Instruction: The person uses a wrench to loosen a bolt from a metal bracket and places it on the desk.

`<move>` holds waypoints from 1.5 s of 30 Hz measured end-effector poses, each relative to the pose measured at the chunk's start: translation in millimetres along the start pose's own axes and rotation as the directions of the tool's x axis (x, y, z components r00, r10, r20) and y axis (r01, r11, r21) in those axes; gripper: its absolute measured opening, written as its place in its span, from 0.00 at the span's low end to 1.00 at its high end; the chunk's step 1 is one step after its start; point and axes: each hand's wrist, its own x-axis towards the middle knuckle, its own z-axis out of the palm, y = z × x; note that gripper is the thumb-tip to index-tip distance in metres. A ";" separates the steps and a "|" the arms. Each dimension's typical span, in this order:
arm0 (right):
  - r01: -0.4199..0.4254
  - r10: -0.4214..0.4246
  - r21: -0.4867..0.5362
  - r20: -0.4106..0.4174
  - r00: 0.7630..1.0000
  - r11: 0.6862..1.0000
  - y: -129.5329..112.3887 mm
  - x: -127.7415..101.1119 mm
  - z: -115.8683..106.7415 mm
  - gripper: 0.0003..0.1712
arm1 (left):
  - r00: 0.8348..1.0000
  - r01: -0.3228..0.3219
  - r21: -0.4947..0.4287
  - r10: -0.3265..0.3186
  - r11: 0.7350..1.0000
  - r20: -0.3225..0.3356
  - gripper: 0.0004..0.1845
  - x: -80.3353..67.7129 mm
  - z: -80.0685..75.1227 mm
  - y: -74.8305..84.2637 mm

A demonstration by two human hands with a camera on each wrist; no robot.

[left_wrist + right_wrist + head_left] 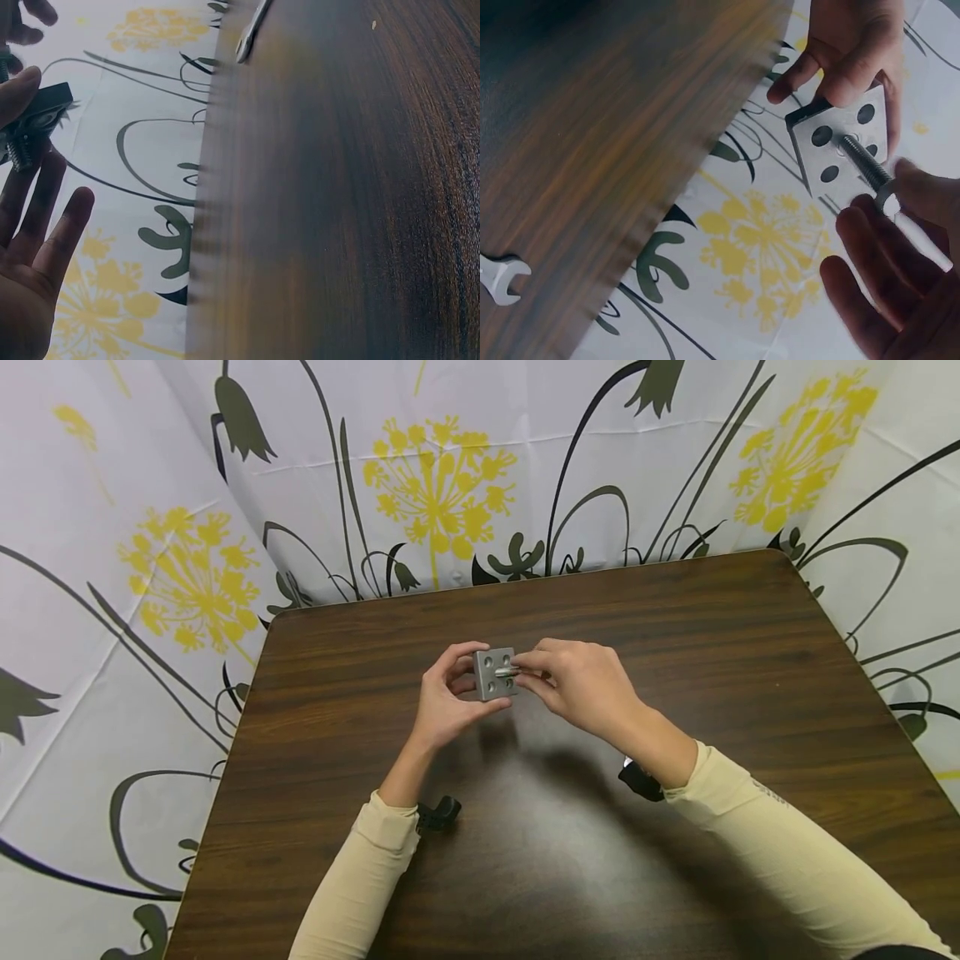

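Observation:
A square grey metal block [486,675] with several round holes is held up over the table by my left hand [442,706], thumb and fingers at its edges. My right hand [588,685] pinches the head end of a threaded bolt [866,163] between thumb and fingers. The bolt's other end meets the middle of the block's face in the right wrist view; how deep it sits cannot be told. In the left wrist view the block [51,99] shows side-on, partly hidden by the thumb, with a threaded piece [20,154] beside it.
An open-end wrench [502,279] lies on the dark wood table [337,693], also seen at the top of the left wrist view. Flower-patterned curtains [540,468] hang behind and beside the table. Black straps sit at both wrists.

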 end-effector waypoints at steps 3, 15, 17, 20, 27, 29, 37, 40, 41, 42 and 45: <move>0.044 -0.044 -0.002 -0.025 0.999 0.999 0.1 -0.6 -0.3 0.15 | 1.000 0.003 -0.009 -0.003 1.000 -0.008 0.38 0.1 0.1 -0.2; 0.027 -0.027 0.003 -0.016 1.000 1.000 0.4 -1.1 -0.9 0.15 | 1.000 0.000 -0.031 0.000 1.000 -0.002 0.38 0.5 -0.2 -8.5; 0.011 -0.011 -0.009 -0.045 0.999 1.000 0.0 -1.2 -0.6 0.16 | 1.000 -0.001 -0.040 0.001 0.999 -0.003 0.39 1.2 -0.9 -15.8; -0.073 0.073 0.012 -0.035 0.997 0.997 -1.5 0.0 -0.3 0.16 | 1.000 -0.011 -0.035 0.011 0.999 -0.010 0.40 2.3 -2.5 -26.2; -0.005 0.005 0.002 -0.021 1.000 1.000 -0.4 -0.6 -0.9 0.14 | 0.999 -0.036 -0.016 0.036 0.999 -0.013 0.39 1.9 -4.1 -30.9; 0.003 -0.004 -0.008 -0.046 0.999 1.000 -0.1 -1.2 -0.6 0.16 | 0.999 -0.040 -0.024 0.039 0.999 -0.011 0.39 2.1 -4.1 -31.0; -0.080 0.080 0.011 0.013 0.997 0.997 0.1 0.0 -1.4 0.13 | 0.999 -0.035 -0.032 0.034 0.999 -0.012 0.39 2.0 -3.1 -30.9; 0.028 -0.028 0.005 -0.011 1.000 1.000 1.5 -0.5 -1.7 0.14 | 1.000 -0.026 -0.040 0.025 0.999 -0.016 0.40 1.9 -3.2 -30.5; 0.043 -0.043 0.000 -0.023 0.999 0.999 1.8 -0.7 -1.9 0.16 | 1.000 -0.020 -0.040 0.020 0.999 -0.019 0.40 1.9 -3.2 -29.9; 0.044 -0.044 -0.006 -0.032 0.999 0.999 1.7 -0.6 -2.2 0.16 | 1.000 -0.017 -0.038 0.016 0.999 -0.020 0.40 2.0 -3.2 -29.3; -0.019 0.019 0.003 -0.031 0.999 1.000 0.7 0.2 -3.0 0.16 | 1.000 -0.019 -0.021 0.018 1.000 -0.018 0.39 1.8 -2.1 -20.7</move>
